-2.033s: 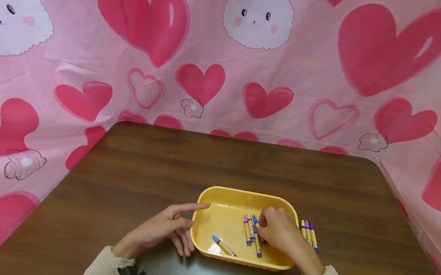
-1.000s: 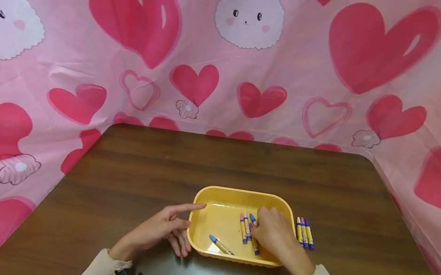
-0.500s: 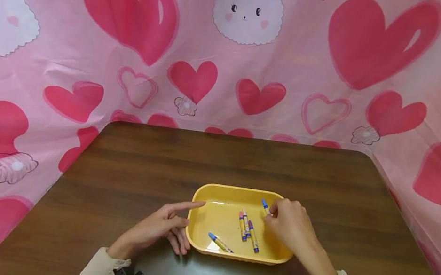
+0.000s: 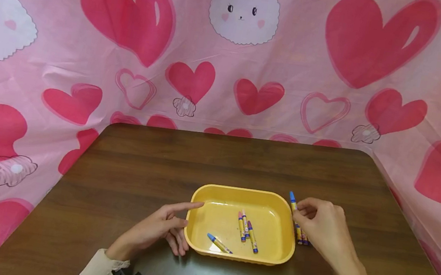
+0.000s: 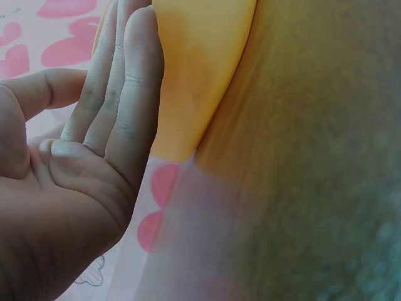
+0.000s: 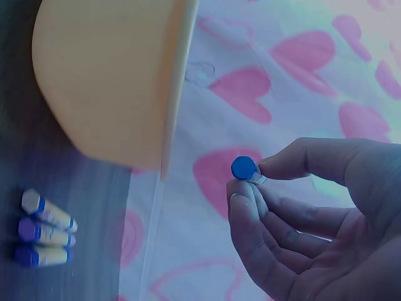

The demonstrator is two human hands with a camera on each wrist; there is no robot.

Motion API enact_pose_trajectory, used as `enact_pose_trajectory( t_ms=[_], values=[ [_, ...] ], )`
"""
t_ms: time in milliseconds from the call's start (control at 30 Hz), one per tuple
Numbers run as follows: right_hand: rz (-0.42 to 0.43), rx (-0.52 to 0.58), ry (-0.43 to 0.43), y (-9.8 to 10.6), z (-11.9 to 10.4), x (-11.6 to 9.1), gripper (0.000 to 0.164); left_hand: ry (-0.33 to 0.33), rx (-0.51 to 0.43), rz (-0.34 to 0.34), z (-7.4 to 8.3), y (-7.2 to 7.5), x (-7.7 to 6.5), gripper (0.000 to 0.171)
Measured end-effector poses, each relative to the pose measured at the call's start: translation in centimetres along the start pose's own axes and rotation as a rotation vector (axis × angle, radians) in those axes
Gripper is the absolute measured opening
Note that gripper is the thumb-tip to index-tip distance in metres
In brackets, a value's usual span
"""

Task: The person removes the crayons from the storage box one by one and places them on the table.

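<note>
My right hand [image 4: 324,226] pinches a blue crayon [image 4: 292,198] between thumb and fingertips, raised just past the right rim of a yellow tray [image 4: 214,217]. Seen from the right wrist, the crayon's blue end [image 6: 243,168] faces the camera. On the tray's left side, my left hand [image 4: 162,226] rests with its index finger reaching over the rim and the other fingers along the outer wall. Inside the tray, a light blue crayon [image 4: 218,242] lies near the front, and a pink crayon [image 4: 241,226], a pale one and a purple crayon [image 4: 252,237] lie close together.
Three crayons lie side by side on the table right of the tray, partly behind my right hand in the head view: a pale one [image 6: 50,210], a purple one [image 6: 47,232] and a dark violet one [image 6: 44,256]. A pink heart-patterned cloth [image 4: 210,88] surrounds the brown table [image 4: 157,161].
My right hand has lifted the blue crayon out of the group in the tray and carried it right, over the rim. My left hand stays at the tray's left side.
</note>
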State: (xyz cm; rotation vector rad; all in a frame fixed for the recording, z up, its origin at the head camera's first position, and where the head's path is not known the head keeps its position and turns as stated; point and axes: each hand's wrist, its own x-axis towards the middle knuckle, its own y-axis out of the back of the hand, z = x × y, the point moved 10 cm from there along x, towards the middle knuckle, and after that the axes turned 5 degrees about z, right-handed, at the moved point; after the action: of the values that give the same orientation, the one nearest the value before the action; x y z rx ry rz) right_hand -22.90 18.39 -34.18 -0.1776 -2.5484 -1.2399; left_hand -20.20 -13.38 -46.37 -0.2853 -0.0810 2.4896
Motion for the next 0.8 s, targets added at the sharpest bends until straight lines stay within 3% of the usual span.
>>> enact_pose_trajectory(
  t_ms=[200, 467, 800],
  values=[
    [0.049, 0.032, -0.034, 1.1, 2.5, 0.0, 0.004, -0.008, -0.012, -0.008, 0.1, -0.1, -0.1, 0.054],
    [0.057, 0.036, -0.055, 0.8, 7.1, 0.3, 0.005, -0.017, -0.030, -0.018, 0.2, -0.3, -0.2, 0.054],
    [-0.113, 0.015, -0.129, -1.4, 10.3, -0.2, 0.008, -0.037, -0.039, -0.030, 0.4, -0.4, -0.3, 0.054]
  ],
)
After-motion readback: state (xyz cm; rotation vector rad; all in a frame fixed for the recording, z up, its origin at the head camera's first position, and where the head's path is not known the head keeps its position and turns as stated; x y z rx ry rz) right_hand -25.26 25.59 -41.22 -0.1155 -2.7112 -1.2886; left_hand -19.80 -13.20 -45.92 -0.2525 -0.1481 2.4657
